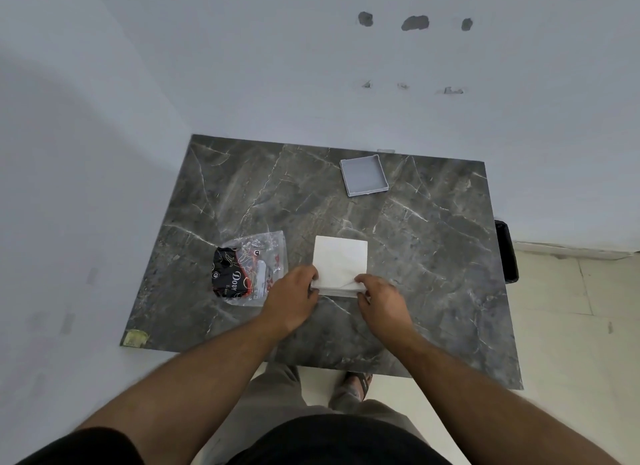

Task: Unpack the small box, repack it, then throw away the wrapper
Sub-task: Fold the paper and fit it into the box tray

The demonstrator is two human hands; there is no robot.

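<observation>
A white square stack of napkins (341, 262) lies on the dark marble table (433, 256), near its middle. My left hand (291, 300) grips the stack's near left corner. My right hand (381, 298) pinches its near right corner, where the top sheets are lifted slightly. An open, empty grey box (363, 176) sits at the table's far side. A crumpled clear, black and red plastic wrapper (251, 269) lies just left of my left hand.
White walls close the table's left and far sides. A black bin (506, 250) stands on the floor at the table's right edge. A yellowish sticker (135, 337) marks the near left corner. My sandalled foot (358, 383) shows under the near edge.
</observation>
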